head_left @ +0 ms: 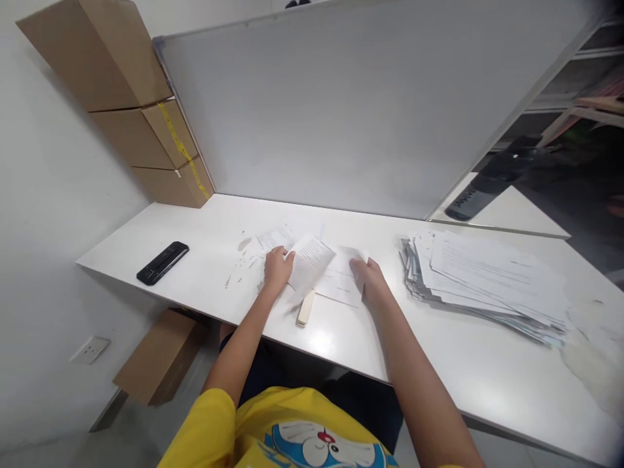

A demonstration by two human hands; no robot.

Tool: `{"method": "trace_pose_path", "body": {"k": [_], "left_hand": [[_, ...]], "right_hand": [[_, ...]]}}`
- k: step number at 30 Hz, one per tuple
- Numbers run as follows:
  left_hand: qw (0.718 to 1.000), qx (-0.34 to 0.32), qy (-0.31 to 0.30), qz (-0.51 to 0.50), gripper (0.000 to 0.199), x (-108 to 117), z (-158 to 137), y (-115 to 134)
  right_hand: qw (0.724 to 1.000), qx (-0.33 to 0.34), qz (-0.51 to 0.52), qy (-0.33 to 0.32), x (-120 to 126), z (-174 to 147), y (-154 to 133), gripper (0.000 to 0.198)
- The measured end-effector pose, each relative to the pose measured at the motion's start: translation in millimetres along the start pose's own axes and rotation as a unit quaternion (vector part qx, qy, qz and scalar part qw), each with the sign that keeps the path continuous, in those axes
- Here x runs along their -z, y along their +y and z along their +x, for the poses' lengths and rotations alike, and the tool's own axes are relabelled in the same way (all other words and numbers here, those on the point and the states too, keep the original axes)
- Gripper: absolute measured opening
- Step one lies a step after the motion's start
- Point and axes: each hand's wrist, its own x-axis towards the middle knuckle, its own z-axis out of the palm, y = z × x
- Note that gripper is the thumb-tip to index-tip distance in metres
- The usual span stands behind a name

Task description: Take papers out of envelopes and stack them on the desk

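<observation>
- The left hand (277, 268) pinches the edge of a printed sheet (312, 260), lifting it into a fold at the middle of the surface (205, 273).
- The right hand (369, 276) lies flat, fingers spread, pressing down the sheet's other half.
- A cream stick (306, 308) lies just below the sheet, untouched.
- A thick stack (487, 279) of papers waits to the right; by my reckoning most of the folding is still ahead.
- A black stapler (162, 262) lies well to the left.
</observation>
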Motion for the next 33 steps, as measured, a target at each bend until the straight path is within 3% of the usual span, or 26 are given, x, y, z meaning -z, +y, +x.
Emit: {"method": "trace_pose_path", "body": {"k": [2,6,8,14,18,20,24,29,33], "left_hand": [[0.995,0.054,0.023,-0.083,0.019,-4.9,8.2,7.6],[0.984,0.105,0.048,-0.139,0.023,-9.9,11.4,13.2],[0.977,0.117,0.057,-0.17,0.021,-10.9,10.4,13.5],[0.945,0.129,0.068,-0.291,0.016,-12.3,9.5,12.7],[0.918,0.105,0.074,-0.376,0.016,-10.9,6.4,13.3],[0.886,0.087,0.078,-0.448,0.021,-8.8,3.6,13.9],[0.796,0.071,0.091,-0.593,0.033,-3.3,-2.1,13.7],[0.796,0.059,0.141,-0.586,0.038,-1.3,-3.2,11.9],[0.808,0.055,0.118,-0.574,0.034,-7.1,1.0,10.1]], "right_hand": [[1.0,0.004,0.014,-0.023,-0.4,0.5,1.3,0.036],[0.992,0.003,0.068,-0.105,0.7,3.6,6.0,0.054],[0.991,-0.001,0.054,-0.123,2.0,5.9,8.5,0.053],[0.998,0.041,0.01,-0.048,8.0,11.9,14.6,0.045],[0.994,0.091,0.033,-0.043,13.0,10.5,14.0,0.043],[0.989,0.134,0.046,-0.038,13.2,6.1,10.9,0.045],[0.978,0.209,0.027,0.011,6.9,-9.1,-0.2,0.045],[0.982,0.184,-0.03,0.042,-2.3,-18.9,-6.6,0.039],[0.987,0.14,-0.074,0.034,-1.1,-12.9,-0.1,0.043]]}}
